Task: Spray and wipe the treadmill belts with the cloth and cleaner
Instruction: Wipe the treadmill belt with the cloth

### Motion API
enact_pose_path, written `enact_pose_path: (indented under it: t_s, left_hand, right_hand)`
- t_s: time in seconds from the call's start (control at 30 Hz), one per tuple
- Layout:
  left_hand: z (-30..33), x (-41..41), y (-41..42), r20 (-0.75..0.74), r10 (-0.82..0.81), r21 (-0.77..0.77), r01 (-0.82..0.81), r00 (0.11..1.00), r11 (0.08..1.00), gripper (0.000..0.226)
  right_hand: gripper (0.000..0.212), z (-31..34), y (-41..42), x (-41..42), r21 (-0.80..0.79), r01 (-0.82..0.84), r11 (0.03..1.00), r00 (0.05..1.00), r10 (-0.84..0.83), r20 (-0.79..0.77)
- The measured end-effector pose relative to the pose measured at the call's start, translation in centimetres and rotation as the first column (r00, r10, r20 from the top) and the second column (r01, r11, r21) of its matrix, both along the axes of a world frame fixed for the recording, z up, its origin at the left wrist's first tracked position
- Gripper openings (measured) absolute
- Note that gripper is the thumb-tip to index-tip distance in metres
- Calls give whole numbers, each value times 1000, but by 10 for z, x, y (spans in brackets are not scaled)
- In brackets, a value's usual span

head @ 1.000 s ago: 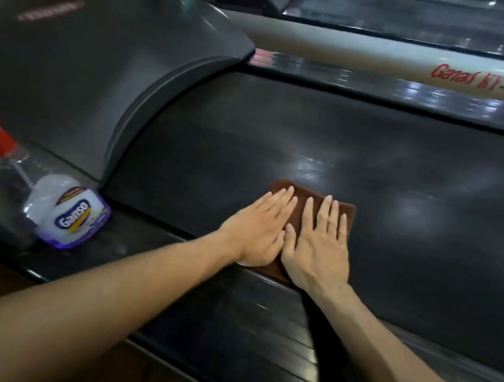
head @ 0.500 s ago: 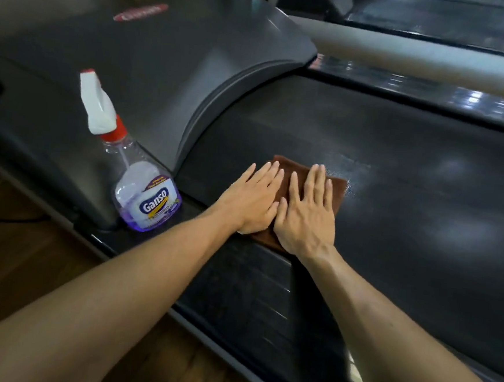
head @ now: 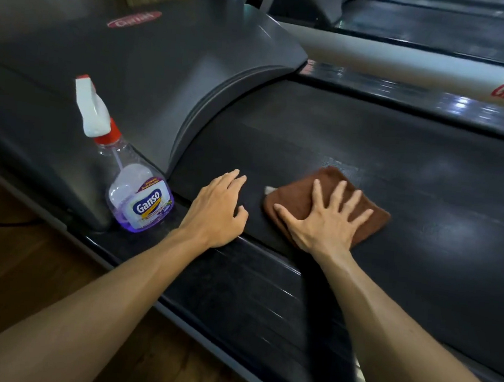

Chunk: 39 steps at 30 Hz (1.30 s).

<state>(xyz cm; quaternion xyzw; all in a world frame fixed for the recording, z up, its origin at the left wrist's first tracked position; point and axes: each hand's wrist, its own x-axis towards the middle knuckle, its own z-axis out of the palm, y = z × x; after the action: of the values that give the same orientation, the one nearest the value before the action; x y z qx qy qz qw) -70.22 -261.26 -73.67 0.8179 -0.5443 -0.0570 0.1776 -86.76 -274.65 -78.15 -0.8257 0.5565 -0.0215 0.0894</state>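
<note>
A folded brown cloth [head: 372, 215] lies flat on the black treadmill belt [head: 398, 160]. My right hand [head: 323, 223] presses on it with fingers spread. My left hand [head: 217, 212] rests on the belt's near edge, off the cloth and a short gap to its left, fingers loosely curled and holding nothing. A clear spray bottle [head: 137, 194] of purple cleaner, with a white trigger and red collar, stands upright on the side rail just left of my left hand. A faint wet patch shows on the belt beyond the cloth.
The grey motor hood [head: 163, 72] rises behind the bottle at the left. A ribbed black side rail [head: 251, 296] runs along the near edge, with wooden floor [head: 13, 262] below it. A second treadmill [head: 438, 30] lies at the far right.
My left hand has come off the cloth and moved left toward the bottle. My right hand stays on the cloth, which has slid slightly right. The view has shifted left.
</note>
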Motion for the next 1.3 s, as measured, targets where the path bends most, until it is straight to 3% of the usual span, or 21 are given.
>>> enact_pose_path:
  t_s: [0.1,0.23,0.47,0.63,0.87,1.07,1.3]
  left_hand:
    - [3,-10,9,-55,11,-96,-16,998,995,56]
    - [7,-20,24,-140,45,-275,-83,989,958,45]
    - [17,-23,39,-62,33,-500,-60,998,864,42]
    - [31,-25,49,-75,43,-610,-80,996,789,43]
    - [41,-24,70,33,150,-699,-85,988,710,41]
    - [46,-14,77,-5,380,-821,-221,925,526,55]
    - [56,22,77,-223,568,-821,-467,792,329,68]
  right_hand:
    - [120,6,-14,-2,55,112,992,994,-111,-10]
    - [120,6,-15,-9,49,51,997,998,-49,-37]
    - [122,6,-7,-50,71,-143,987,987,148,-59]
    - [145,8,-5,-49,71,-11,997,1000,9,20]
    - [145,12,-4,-46,65,-2,998,998,6,-65]
    - [135,14,4,-42,51,0,999,998,3,-66]
    - [115,19,19,-38,17,4,1000,1000,-4,-31]
